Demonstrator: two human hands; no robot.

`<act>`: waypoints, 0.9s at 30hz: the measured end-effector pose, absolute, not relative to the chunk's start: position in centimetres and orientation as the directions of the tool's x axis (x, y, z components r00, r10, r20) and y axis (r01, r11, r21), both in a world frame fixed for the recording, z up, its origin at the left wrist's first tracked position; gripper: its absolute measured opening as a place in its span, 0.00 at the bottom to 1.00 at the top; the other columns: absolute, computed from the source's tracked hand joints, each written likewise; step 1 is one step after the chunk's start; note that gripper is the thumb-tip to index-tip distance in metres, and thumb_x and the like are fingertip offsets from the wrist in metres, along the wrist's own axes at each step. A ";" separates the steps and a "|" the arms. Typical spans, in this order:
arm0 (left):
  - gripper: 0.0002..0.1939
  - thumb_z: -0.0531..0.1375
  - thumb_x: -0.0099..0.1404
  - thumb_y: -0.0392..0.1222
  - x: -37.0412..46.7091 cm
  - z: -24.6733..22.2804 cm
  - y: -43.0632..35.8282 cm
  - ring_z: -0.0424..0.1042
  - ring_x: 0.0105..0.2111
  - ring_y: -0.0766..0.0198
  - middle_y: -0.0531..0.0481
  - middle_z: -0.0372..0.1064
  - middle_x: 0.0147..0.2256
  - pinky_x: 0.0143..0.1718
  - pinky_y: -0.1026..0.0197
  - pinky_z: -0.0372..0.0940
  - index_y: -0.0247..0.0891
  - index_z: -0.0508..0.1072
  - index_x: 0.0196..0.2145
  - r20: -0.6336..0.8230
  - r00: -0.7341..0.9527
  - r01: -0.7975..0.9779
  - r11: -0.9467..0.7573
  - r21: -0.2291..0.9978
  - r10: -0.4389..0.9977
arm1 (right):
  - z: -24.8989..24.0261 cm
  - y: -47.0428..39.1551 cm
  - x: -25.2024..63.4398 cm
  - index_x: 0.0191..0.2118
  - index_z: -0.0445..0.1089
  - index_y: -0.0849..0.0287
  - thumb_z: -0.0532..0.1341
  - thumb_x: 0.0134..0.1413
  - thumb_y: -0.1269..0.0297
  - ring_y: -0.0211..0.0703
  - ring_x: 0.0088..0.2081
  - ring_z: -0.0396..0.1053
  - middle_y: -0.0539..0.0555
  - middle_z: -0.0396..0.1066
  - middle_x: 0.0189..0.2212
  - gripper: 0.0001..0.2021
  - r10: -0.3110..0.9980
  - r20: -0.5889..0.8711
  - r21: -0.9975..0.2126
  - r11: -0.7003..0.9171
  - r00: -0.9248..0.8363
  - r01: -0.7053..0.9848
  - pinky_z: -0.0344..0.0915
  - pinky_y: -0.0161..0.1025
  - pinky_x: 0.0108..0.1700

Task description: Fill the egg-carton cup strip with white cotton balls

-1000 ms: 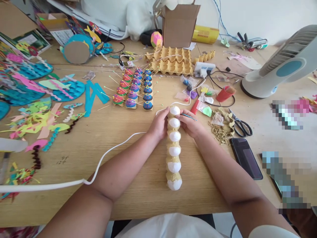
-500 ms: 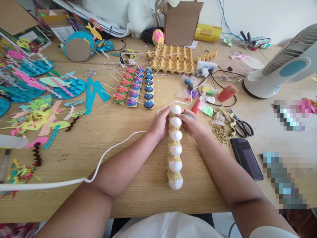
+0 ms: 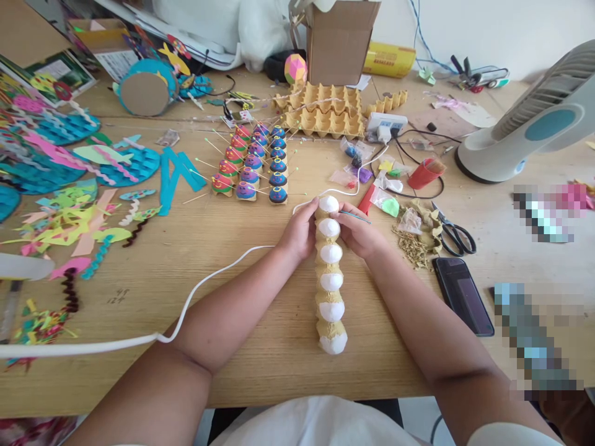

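An egg-carton strip point(image 3: 331, 268) with several white-topped bumps runs lengthwise in front of me. My left hand point(image 3: 301, 230) grips its far end from the left side, fingers partly hidden behind it. At the right side of that same end is my right hand point(image 3: 357, 228), its fingers closed round a thin blue tool point(image 3: 356, 217) and touching the strip. Beyond my left hand stand three short rows of painted egg-carton bumps, red point(image 3: 227, 167), purple point(image 3: 251, 162) and blue point(image 3: 278, 165), with pins sticking out.
Paper cut-outs point(image 3: 88, 217) cover the left side. A white cable point(image 3: 204, 282) crosses near my left arm. On the right lie black-handled scissors point(image 3: 458, 238), a phone point(image 3: 463, 296) and a red cup point(image 3: 425, 175), with a fan point(image 3: 525, 124) behind. Egg trays point(image 3: 320, 111) are at the back.
The near end of the strip has shifted slightly to the right. Both hands keep nearly the same place and hold.
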State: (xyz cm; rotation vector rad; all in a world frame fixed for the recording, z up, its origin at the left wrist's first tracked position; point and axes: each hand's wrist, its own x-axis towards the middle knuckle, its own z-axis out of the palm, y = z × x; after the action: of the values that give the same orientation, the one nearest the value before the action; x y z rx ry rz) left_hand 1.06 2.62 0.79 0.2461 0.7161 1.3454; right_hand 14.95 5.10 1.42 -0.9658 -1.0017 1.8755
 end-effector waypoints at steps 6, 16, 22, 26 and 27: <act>0.17 0.71 0.71 0.54 0.9 1.2 2.5 0.84 0.38 0.55 0.52 0.74 0.24 0.42 0.58 0.76 0.38 0.78 0.34 -0.373 0.059 -0.794 0.270 0.544 0.926 | 0.8 5.5 15.4 0.35 0.75 0.56 0.85 0.34 0.56 0.37 0.33 0.71 0.45 0.76 0.29 0.24 0.868 -0.246 -0.858 -0.402 -0.431 -0.319 0.69 0.37 0.39; 0.17 0.68 0.75 0.52 1.0 1.1 2.4 0.85 0.39 0.54 0.51 0.76 0.25 0.43 0.57 0.77 0.37 0.79 0.34 -0.340 0.047 -0.783 0.246 0.571 0.939 | 0.2 5.9 15.7 0.34 0.77 0.56 0.87 0.35 0.55 0.35 0.32 0.73 0.45 0.77 0.29 0.25 0.857 -0.208 -0.849 -0.397 -0.471 -0.347 0.71 0.35 0.37; 0.22 0.68 0.74 0.60 0.9 1.2 2.4 0.84 0.40 0.53 0.45 0.81 0.31 0.40 0.58 0.74 0.36 0.80 0.35 -0.314 0.066 -0.736 0.259 0.626 0.947 | -0.3 6.5 16.8 0.40 0.81 0.55 0.88 0.38 0.56 0.36 0.35 0.78 0.46 0.82 0.34 0.24 0.825 -0.168 -0.833 -0.412 -0.540 -0.370 0.77 0.34 0.42; 0.22 0.63 0.79 0.58 0.6 1.5 2.4 0.81 0.32 0.59 0.47 0.80 0.30 0.33 0.60 0.70 0.36 0.81 0.37 -0.321 0.077 -0.733 0.272 0.624 0.944 | -0.6 6.6 17.0 0.39 0.81 0.54 0.88 0.37 0.56 0.38 0.36 0.79 0.46 0.83 0.33 0.24 0.853 -0.156 -0.830 -0.387 -0.498 -0.403 0.78 0.36 0.42; 0.21 0.62 0.80 0.56 0.6 1.6 2.3 0.79 0.29 0.61 0.48 0.80 0.29 0.32 0.61 0.68 0.36 0.81 0.38 -0.319 0.077 -0.734 0.270 0.623 0.945 | -0.6 6.6 17.0 0.38 0.81 0.54 0.88 0.38 0.56 0.38 0.36 0.79 0.47 0.83 0.34 0.23 0.859 -0.148 -0.831 -0.376 -0.490 -0.410 0.78 0.37 0.43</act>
State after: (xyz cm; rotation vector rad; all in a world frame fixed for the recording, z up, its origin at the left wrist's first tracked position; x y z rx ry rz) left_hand 0.59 2.34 1.57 0.3365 0.7650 1.2936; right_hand 16.99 6.60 -0.60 -0.7454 -0.9567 1.9522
